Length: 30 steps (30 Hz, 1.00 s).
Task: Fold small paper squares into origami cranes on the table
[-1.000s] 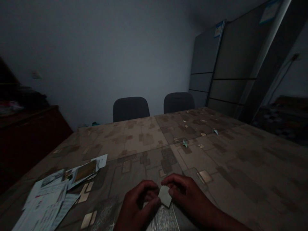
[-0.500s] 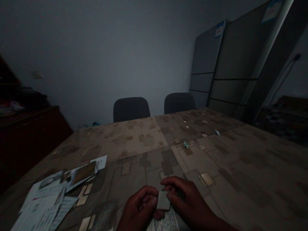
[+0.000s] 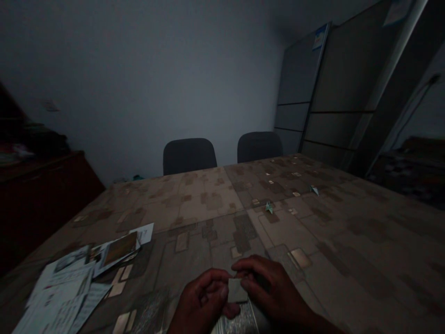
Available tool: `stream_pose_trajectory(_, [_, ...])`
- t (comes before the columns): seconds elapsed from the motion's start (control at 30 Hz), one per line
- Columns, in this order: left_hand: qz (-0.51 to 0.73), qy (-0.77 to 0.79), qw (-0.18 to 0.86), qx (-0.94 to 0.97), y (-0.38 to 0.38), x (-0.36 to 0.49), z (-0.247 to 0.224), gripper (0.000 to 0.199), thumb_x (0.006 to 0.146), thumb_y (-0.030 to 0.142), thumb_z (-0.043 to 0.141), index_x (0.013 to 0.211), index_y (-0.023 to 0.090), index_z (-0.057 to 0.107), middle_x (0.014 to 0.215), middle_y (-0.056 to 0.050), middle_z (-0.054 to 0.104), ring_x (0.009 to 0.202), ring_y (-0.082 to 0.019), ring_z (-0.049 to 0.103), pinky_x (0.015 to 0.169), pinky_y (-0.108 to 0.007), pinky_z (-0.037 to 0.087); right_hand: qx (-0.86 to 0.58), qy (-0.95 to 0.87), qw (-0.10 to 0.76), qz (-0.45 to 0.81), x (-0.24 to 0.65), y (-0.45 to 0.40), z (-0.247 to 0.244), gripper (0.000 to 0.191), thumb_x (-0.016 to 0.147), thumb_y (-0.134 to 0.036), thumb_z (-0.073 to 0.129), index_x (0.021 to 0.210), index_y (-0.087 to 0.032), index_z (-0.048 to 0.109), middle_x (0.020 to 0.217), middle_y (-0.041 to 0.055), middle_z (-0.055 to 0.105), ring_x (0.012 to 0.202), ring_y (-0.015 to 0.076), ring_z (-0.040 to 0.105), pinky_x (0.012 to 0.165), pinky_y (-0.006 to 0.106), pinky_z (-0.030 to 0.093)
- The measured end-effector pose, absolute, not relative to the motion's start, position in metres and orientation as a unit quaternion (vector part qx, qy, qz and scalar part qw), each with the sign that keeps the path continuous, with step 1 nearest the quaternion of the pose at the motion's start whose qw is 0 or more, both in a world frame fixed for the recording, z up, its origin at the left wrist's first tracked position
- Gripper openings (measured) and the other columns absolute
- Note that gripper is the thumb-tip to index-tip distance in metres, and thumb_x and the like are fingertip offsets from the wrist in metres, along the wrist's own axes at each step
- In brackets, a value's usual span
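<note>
Between my two hands is a small, pale square of folded paper (image 3: pixel 237 291), close to the table's near edge. My left hand (image 3: pixel 205 297) pinches its left side between thumb and fingers. At the paper's upper right, my right hand (image 3: pixel 269 285) grips the corner, thumb on the near face and index finger curled over the top. Further off on the patterned tablecloth (image 3: pixel 194 222) stands a small green folded-paper figure (image 3: pixel 269 208). A second small folded-paper piece (image 3: pixel 314 190) lies beyond it to the right.
Loose printed papers (image 3: pixel 59 292) and a brown picture card (image 3: pixel 121 249) lie on the table's left side. Two dark chairs (image 3: pixel 189 155) stand at the far edge, before a pale wall. Tall cabinet panels (image 3: pixel 340 88) rise at the right, and a dark red cabinet (image 3: pixel 48 195) stands left.
Both hands keep hold of the paper square. My right thumb has shifted slightly along its upper right corner. The view has tilted a little; the things on the table have stayed put.
</note>
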<state>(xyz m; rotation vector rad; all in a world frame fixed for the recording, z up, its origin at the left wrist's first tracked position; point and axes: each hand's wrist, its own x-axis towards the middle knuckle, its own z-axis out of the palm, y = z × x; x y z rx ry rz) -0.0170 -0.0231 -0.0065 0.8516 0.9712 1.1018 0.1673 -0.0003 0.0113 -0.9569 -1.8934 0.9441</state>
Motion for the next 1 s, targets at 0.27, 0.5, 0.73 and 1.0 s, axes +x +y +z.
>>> stream_pose_trajectory(0.27, [0.495, 0.396, 0.676, 0.375, -0.021, -0.017, -0.012, 0.032, 0.066, 0.042, 0.08, 0.076, 0.015, 0.069, 0.057, -0.004, 0.071, 0.051, -0.016, 0.066, 0.058, -0.028, 0.049, -0.384, -0.739, 0.411, 0.371, 0.168, -0.002, 0.012, 0.024, 0.083, -0.013, 0.057, 0.102, -0.023, 0.068, 0.092, 0.0024, 0.069, 0.085, 0.0178, 0.063, 0.077, 0.03, 0.046])
stream_pose_trajectory(0.5, [0.481, 0.429, 0.665, 0.377, -0.021, -0.016, -0.008, 0.034, 0.062, 0.043, 0.082, 0.074, 0.014, 0.069, 0.056, -0.003, 0.071, 0.052, -0.017, 0.068, 0.057, -0.026, 0.05, -0.376, -0.729, 0.434, 0.373, 0.167, 0.0, 0.009, 0.025, 0.081, -0.012, 0.057, 0.1, -0.023, 0.069, 0.086, 0.002, 0.068, 0.079, 0.0168, 0.063, 0.072, 0.029, 0.047])
stream_pose_trajectory(0.73, [0.519, 0.441, 0.635, 0.365, -0.022, -0.008, -0.013, 0.038, 0.056, 0.045, 0.084, 0.065, 0.016, 0.062, 0.046, 0.001, 0.066, 0.044, -0.012, 0.062, 0.05, -0.02, 0.045, -0.334, -0.777, 0.43, 0.317, 0.167, -0.001, 0.018, 0.023, 0.084, -0.013, 0.053, 0.102, -0.02, 0.065, 0.093, 0.0046, 0.066, 0.085, 0.0177, 0.061, 0.075, 0.029, 0.046])
stream_pose_trajectory(1.0, [0.602, 0.464, 0.558, 0.332, -0.018, 0.007, 0.016, 0.029, 0.053, 0.028, 0.086, 0.054, 0.016, 0.06, 0.072, -0.006, 0.075, 0.056, -0.016, 0.067, 0.052, -0.021, 0.05, -0.483, -0.692, 0.44, 0.308, 0.158, -0.014, 0.02, 0.043, 0.063, -0.016, 0.065, 0.103, -0.021, 0.051, 0.077, -0.0023, 0.056, 0.065, 0.0145, 0.053, 0.061, 0.025, 0.045])
